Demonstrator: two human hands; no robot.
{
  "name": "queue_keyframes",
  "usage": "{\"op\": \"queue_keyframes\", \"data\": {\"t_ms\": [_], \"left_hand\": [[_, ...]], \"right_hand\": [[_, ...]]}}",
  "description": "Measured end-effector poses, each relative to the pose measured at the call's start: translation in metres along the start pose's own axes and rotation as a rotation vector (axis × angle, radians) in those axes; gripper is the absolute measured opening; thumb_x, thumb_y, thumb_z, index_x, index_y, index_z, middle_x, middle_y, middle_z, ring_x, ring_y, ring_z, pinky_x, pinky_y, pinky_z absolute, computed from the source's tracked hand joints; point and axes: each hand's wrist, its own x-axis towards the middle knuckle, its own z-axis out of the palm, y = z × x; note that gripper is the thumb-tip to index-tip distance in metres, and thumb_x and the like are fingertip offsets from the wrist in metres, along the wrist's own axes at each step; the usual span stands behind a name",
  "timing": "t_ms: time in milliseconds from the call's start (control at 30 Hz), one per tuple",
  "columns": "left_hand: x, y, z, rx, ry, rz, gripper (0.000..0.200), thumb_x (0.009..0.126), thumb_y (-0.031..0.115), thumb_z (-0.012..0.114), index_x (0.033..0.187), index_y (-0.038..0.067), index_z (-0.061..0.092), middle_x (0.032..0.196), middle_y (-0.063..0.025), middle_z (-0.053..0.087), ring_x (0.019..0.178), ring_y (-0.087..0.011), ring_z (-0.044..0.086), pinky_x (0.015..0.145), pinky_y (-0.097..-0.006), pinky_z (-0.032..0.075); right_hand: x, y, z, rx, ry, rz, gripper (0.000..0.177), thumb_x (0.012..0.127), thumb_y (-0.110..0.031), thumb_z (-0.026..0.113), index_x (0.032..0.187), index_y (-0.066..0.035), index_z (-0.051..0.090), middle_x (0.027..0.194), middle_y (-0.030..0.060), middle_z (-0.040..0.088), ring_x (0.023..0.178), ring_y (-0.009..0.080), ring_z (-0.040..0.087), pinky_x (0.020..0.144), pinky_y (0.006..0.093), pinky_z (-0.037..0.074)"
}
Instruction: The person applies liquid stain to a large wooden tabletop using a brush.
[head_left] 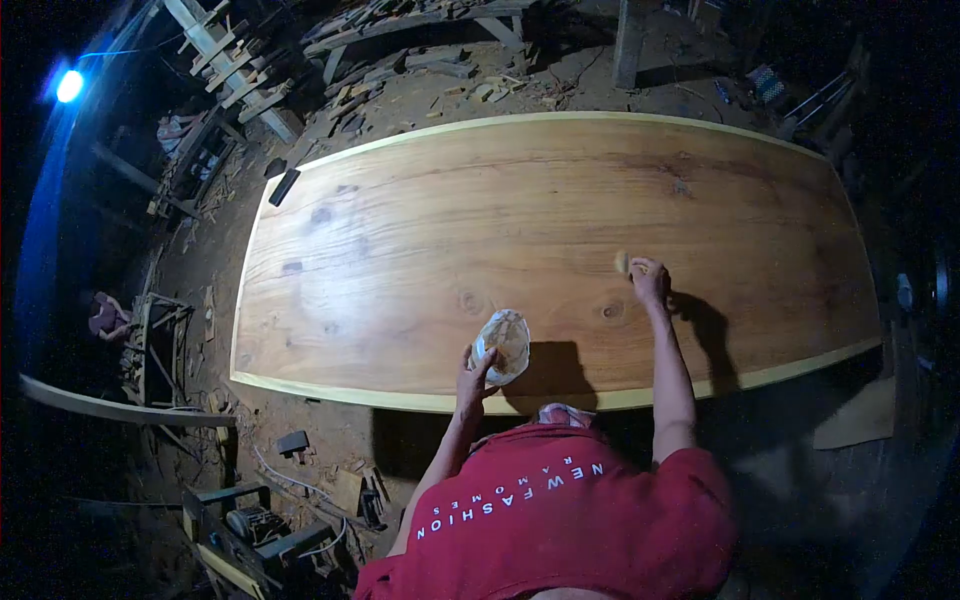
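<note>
Head, glossy wood slab (420,230); left hand (474,375), round tub (505,343); right hand (650,282), pad (622,262)

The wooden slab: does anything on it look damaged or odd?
Yes. Several dark patches mark the slab near its left end, darker than the wood around them; cause unclear. The left hand holds a container, the right hand a small pad.

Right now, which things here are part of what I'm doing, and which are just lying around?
In use: wooden slab; small tub in the left hand; pad in the right hand, on the slab.

Lying about: dark block at the slab's corner; wood offcuts; machine on the floor; blue lamp.
</note>
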Motion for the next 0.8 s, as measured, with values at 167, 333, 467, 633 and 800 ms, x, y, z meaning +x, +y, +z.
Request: {"op": "queue_keyframes", "data": {"t_ms": [167,333,467,633,800], "left_hand": [[-0.004,0.003,0.006,-0.043,0.014,0.011,0.079,0.068,0.037,0.071,0.131,0.014,0.026,0.121,-0.0096,0.042,0.102,-0.0239,0.049,0.070,-0.0416,0.048],[-0.006,0.004,0.008,-0.019,0.007,0.014,0.079,0.069,0.037,0.070,0.131,0.014,0.026,0.121,-0.0090,0.042,0.102,-0.0232,0.049,0.070,-0.0404,0.048],[0.000,-0.003,0.003,-0.041,0.032,-0.019,0.078,0.069,0.036,0.070,0.130,0.015,0.027,0.121,-0.0079,0.043,0.103,-0.0226,0.048,0.070,-0.0392,0.048],[-0.003,0.000,0.002,-0.078,0.050,-0.027,0.077,0.069,0.037,0.070,0.130,0.015,0.027,0.121,-0.0081,0.043,0.105,-0.0222,0.048,0.069,-0.0386,0.049],[0.001,-0.006,0.005,-0.088,0.070,-0.029,0.077,0.069,0.037,0.070,0.129,0.015,0.028,0.121,-0.0084,0.042,0.106,-0.0220,0.047,0.068,-0.0381,0.050]], "right_hand": [[-0.014,-0.019,0.043,-0.378,-0.020,-0.166,0.016,0.075,-0.014,0.053,0.080,-0.002,0.062,0.078,0.0200,0.061,0.076,0.0306,0.059,0.067,0.0321,0.046],[-0.018,-0.045,0.059,-0.141,-0.230,-0.229,0.015,0.072,-0.014,0.056,0.083,-0.006,0.064,0.074,0.0152,0.062,0.063,0.0255,0.061,0.057,0.0331,0.046],[0.023,-0.013,0.020,0.250,-0.254,0.166,0.015,0.076,-0.015,0.056,0.082,-0.004,0.064,0.072,0.0046,0.062,0.056,0.0133,0.060,0.043,0.0240,0.046],[0.047,0.021,0.005,-0.158,0.099,-0.165,0.018,0.068,-0.005,0.051,0.082,-0.002,0.063,0.081,0.0206,0.061,0.082,0.0291,0.060,0.070,0.0338,0.047],[0.040,0.017,0.066,-0.403,0.088,-0.538,0.020,0.069,-0.009,0.050,0.084,-0.004,0.063,0.085,0.0233,0.059,0.080,0.0328,0.059,0.070,0.0363,0.047]]}}
